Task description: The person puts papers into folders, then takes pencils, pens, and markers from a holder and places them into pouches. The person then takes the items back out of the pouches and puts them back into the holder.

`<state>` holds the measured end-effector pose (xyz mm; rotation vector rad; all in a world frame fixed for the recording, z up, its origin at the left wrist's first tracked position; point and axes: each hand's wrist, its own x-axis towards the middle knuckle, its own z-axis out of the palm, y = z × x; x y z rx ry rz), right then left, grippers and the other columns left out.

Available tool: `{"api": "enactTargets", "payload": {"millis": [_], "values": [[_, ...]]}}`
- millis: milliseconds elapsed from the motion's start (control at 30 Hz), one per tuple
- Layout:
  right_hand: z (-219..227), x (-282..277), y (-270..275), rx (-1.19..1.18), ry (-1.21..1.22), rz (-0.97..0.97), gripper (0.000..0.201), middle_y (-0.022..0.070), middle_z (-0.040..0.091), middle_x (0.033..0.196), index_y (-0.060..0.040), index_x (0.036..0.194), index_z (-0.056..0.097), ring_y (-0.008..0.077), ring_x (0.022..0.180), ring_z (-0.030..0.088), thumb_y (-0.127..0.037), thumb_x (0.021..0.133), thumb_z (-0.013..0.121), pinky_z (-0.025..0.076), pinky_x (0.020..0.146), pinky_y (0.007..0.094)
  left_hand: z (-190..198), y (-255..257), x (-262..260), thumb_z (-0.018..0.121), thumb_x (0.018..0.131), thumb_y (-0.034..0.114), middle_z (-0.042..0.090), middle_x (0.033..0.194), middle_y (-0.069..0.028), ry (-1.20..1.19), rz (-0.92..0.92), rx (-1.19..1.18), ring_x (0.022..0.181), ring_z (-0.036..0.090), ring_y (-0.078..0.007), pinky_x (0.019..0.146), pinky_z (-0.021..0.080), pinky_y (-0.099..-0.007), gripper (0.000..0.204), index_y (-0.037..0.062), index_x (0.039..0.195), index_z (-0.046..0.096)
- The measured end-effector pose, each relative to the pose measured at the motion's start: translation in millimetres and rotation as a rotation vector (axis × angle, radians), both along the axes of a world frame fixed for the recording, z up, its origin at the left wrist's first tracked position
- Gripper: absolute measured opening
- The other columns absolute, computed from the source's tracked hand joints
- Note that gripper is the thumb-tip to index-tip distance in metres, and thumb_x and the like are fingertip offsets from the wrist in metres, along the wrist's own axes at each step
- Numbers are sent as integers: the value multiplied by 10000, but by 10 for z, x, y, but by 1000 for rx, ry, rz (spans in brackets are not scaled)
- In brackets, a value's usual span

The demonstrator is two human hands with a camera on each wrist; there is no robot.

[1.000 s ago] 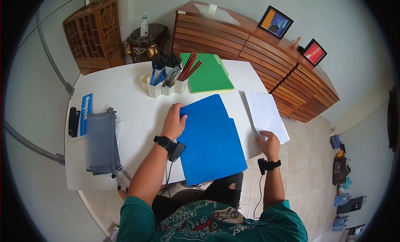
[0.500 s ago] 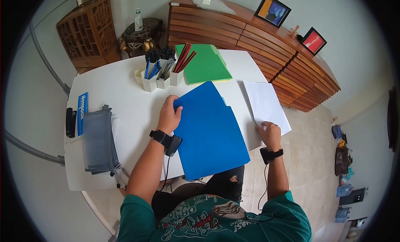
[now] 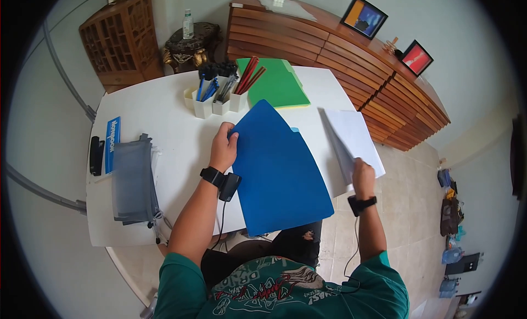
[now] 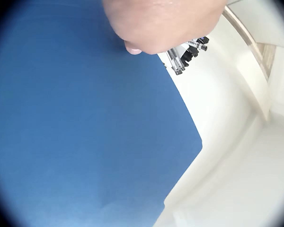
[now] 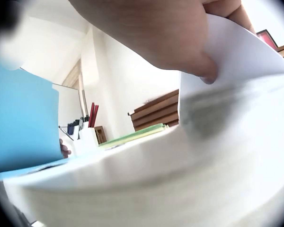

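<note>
My left hand (image 3: pixel 224 149) grips the left edge of a blue folder (image 3: pixel 282 176), thumb on top. The folder's cover stands tilted up over the front of the white table (image 3: pixel 170 182), and a light blue tab (image 3: pixel 295 130) of the part beneath peeks out at its far side. At the right table edge, my right hand (image 3: pixel 363 179) pinches the near edge of white paper (image 3: pixel 359 135). That left side of the paper curls up off the table. In the right wrist view the thumb (image 5: pixel 199 66) presses on the lifted paper (image 5: pixel 227 47).
Behind the blue folder stand white pen holders (image 3: pixel 203 109) with pens and red pencils (image 3: pixel 250 75). A green folder (image 3: pixel 274 83) lies beside them. On the left are a grey mesh pouch (image 3: pixel 132 179), a blue notebook box (image 3: pixel 112 138) and a black stapler (image 3: pixel 96 155).
The left hand has raised the blue folder's cover, which now tilts more and uncovers the tab beneath. The right hand has lifted the paper's near left edge, bending it up.
</note>
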<state>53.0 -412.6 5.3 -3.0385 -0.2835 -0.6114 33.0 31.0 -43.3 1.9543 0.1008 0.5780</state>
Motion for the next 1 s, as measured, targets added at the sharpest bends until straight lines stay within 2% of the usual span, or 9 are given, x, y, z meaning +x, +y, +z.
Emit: {"api": "enactTargets", "payload": {"millis": [200,233,267,367,533,633,733,867,1000], "values": [[1193,-571,159,405,-180,-111,169,191,663,738,-12,1050,677,293,634,649,-126,992,567,471,580,377,-120,164,89,512,955,32,651,946,-58,-73,-178,-764,911,630,-184,872,479,-299,82,41,972,592],[1257,-636,176,860,-95,50,181,89,672,793,13,1042,675,178,691,626,-138,997,587,463,597,319,-124,142,52,512,955,32,651,946,-58,-67,-176,-756,911,630,-184,872,479,-299,82,41,972,592],[1266,-669,187,1310,-6,220,204,-12,681,847,38,1034,673,64,748,604,-151,1003,606,455,615,261,-119,119,15,522,973,120,658,942,-84,-188,-273,-945,934,632,-197,929,484,-354,99,57,967,598],[669,-718,195,1497,220,91,112,-27,652,837,-28,982,674,39,703,548,-135,981,643,420,606,218,-77,58,3,533,996,237,672,937,-119,-377,-369,-1119,952,639,-223,1008,479,-427,184,70,962,603],[-219,-1032,700,1497,613,11,252,84,711,958,80,1156,645,114,812,654,-42,935,655,524,692,251,-363,186,147,543,998,206,696,976,-126,-426,-288,-920,1010,639,-242,1044,455,-446,149,65,988,588],[-316,-1158,878,1262,548,101,472,183,708,1082,102,1318,562,218,940,692,-16,877,682,556,823,322,-340,170,112,546,987,156,694,997,-114,-378,-265,-939,1014,646,-231,1003,463,-415,88,75,982,578],[-209,-1253,1007,1080,487,151,558,197,695,1087,75,1404,492,191,922,684,48,872,657,557,789,312,-344,169,102,546,975,135,690,991,-104,-321,-235,-941,1009,645,-221,979,467,-396,62,80,974,574],[-187,-1273,1127,1126,499,82,592,217,682,1135,54,1419,487,206,973,678,47,856,669,552,825,323,-318,116,137,549,947,86,667,944,-68,-375,-162,-857,963,621,-187,934,462,-357,24,88,951,573],[-412,-1280,1149,986,336,151,585,265,647,1180,3,1358,560,363,1096,639,-67,811,756,535,911,417,-93,117,38,540,934,57,638,914,-44,-230,-167,-873,909,585,-152,880,453,-323,47,87,934,576]]}}
